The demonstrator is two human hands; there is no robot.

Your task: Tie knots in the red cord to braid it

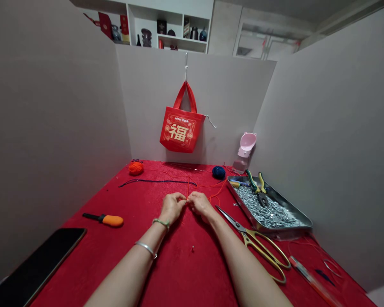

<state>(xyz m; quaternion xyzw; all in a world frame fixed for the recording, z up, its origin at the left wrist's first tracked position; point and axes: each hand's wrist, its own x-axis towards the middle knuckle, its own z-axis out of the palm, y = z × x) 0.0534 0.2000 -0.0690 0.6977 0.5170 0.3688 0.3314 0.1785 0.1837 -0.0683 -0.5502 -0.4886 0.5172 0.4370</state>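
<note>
My left hand (pixel 173 207) and my right hand (pixel 199 203) meet over the middle of the red cloth, fingertips pinched together on a thin red cord (pixel 188 186). The cord runs up from between my fingers, and more of it trails loosely across the cloth beyond. Exactly how it is looped at the fingertips is too small to make out. A dark braided cord (pixel 160 181) lies just past my hands. Farther back are an orange yarn ball (pixel 136 167) on the left and a dark blue yarn ball (pixel 218 172) on the right.
Right of my hands lie gold-handled scissors (pixel 259 245) and a metal tray (pixel 302 216) of screws with pliers (pixel 260 192) on top. An orange-handled tool (pixel 112 220) and a dark tablet-like slab (pixel 35 264) lie left. A red bag (pixel 181 130) hangs on the back panel.
</note>
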